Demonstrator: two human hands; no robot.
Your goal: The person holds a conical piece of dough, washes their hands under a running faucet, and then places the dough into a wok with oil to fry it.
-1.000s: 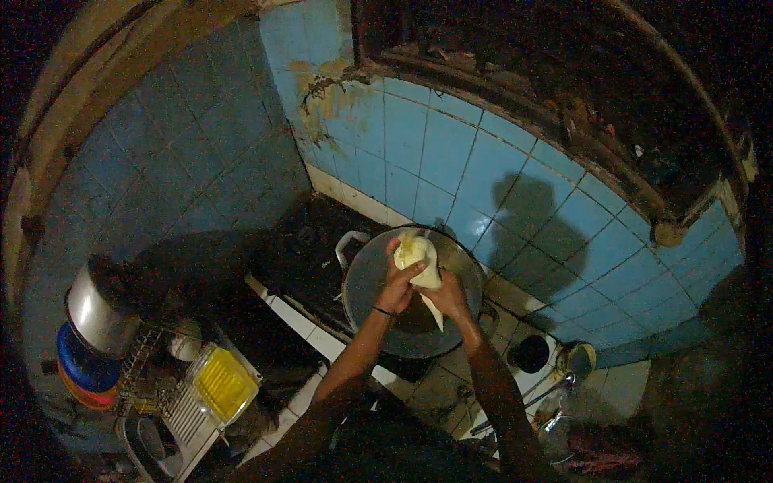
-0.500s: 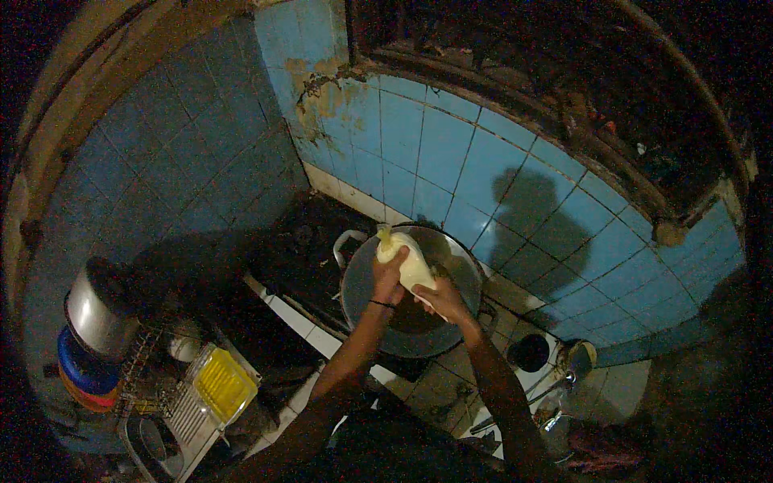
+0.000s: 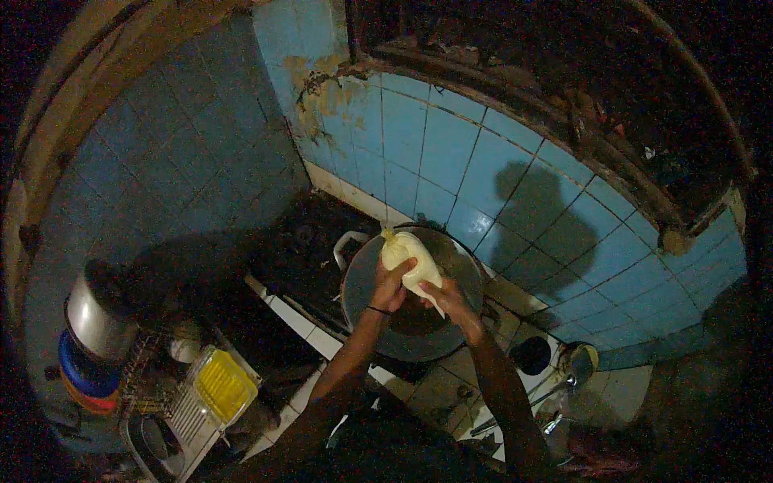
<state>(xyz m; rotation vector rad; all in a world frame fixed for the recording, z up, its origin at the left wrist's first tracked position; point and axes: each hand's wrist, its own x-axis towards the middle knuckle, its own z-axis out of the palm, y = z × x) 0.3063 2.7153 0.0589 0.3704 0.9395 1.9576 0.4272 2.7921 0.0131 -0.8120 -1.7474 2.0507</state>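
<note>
Over a large round metal pot point(image 3: 362, 278) I hold a plump plastic bag point(image 3: 405, 251) filled with something pale yellow. Its far end is gathered into a knot, and its near end narrows to a point toward my right hand. My left hand point(image 3: 392, 287) is wrapped round the bag's left side, thumb across the top. The fingers of my right hand point(image 3: 451, 300) close on the narrow lower end. Dark brown contents show at the bottom of the pot beneath my hands; I cannot make out what they are.
The pot stands against a blue tiled wall point(image 3: 451, 145). At left are a tall metal pot point(image 3: 97, 310), a blue bowl point(image 3: 84, 366), a wire rack and a yellow tray point(image 3: 227, 385). A small dark pan point(image 3: 530, 355) and long-handled utensils lie to the right.
The bag has shifted slightly right and down over the pot, with both hands still around it. My right hand's grip has shifted a little along its narrow end.
</note>
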